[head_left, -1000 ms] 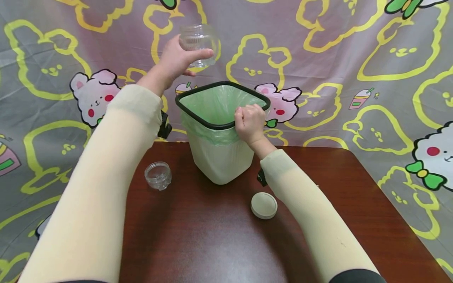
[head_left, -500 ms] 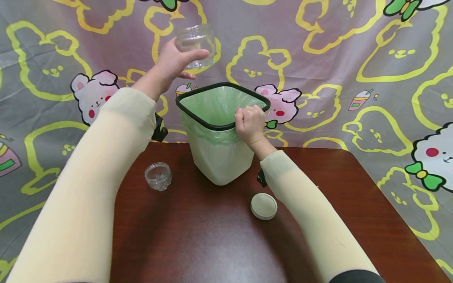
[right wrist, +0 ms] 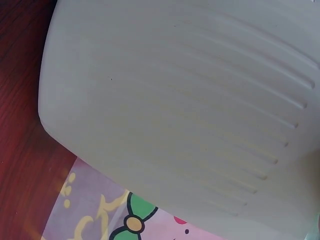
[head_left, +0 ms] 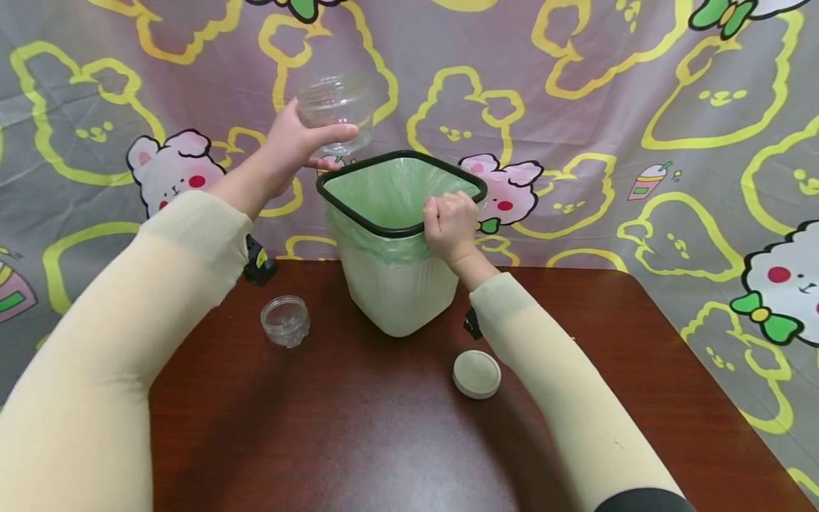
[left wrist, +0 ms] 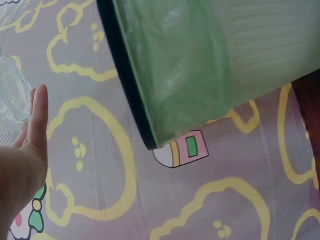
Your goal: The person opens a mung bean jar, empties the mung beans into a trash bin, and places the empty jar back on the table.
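Observation:
In the head view my left hand (head_left: 288, 149) grips a clear jar (head_left: 339, 114), its thumb across the near side. The jar has no lid on and is held in the air, left of and above the bin's rim. My right hand (head_left: 451, 222) is curled over the black rim at the right front of a white trash bin (head_left: 399, 295). A pale green bag (head_left: 390, 188) lines the bin and folds out under the rim. In the left wrist view the fingers (left wrist: 38, 115) lie along the jar's base (left wrist: 14, 90). Ribbed bin wall (right wrist: 175, 100) fills the right wrist view.
On the brown table (head_left: 371, 427) a small clear container (head_left: 285, 321) stands left of the bin. A round cream lid (head_left: 476, 374) lies near the right forearm. Behind the table hangs a curtain (head_left: 576, 85) printed with cartoon figures.
My left hand has come down and to the left with the jar, now nearer the rim's height. The right hand and the bin stay where they were.

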A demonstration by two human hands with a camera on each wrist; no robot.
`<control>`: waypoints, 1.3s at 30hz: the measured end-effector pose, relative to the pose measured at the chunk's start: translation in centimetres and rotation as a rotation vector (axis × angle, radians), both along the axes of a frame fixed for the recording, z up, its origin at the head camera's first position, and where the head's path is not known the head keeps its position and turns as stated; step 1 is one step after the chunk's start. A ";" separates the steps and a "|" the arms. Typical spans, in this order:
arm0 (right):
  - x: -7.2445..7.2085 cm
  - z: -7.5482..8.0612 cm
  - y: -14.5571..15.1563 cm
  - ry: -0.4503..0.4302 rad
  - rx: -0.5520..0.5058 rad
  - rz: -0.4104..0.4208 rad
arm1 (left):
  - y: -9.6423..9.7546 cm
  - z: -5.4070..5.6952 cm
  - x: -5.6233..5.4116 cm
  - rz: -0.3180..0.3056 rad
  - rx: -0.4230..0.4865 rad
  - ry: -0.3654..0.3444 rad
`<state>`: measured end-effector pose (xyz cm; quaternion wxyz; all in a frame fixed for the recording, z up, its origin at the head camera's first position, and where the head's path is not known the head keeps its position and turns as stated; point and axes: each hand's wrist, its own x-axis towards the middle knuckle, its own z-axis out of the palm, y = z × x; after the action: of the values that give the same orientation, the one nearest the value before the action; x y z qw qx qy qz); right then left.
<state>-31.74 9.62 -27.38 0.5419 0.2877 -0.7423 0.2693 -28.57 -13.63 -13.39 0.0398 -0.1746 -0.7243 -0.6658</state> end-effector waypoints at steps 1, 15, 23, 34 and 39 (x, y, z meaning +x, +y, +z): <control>0.0 0.0 0.0 0.001 0.001 -0.001 | -0.2 -0.2 0.2 -0.003 0.010 -0.005; 0.0 0.1 0.1 -0.001 0.010 -0.004 | -3.0 -4.5 2.6 -0.024 -0.107 0.066; -0.2 0.0 0.1 0.006 0.003 0.000 | -4.4 -7.4 3.8 -0.009 -0.125 0.084; 0.0 0.1 0.1 0.004 -0.005 0.004 | -5.4 -12.2 6.1 0.032 -0.236 0.068; 0.0 0.0 0.1 -0.005 0.005 0.001 | -5.7 -14.5 7.0 0.030 -0.239 0.039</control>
<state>-31.73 9.71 -27.39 0.5393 0.2889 -0.7440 0.2685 -21.59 -19.31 -27.90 0.0427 -0.1800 -0.8001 -0.5706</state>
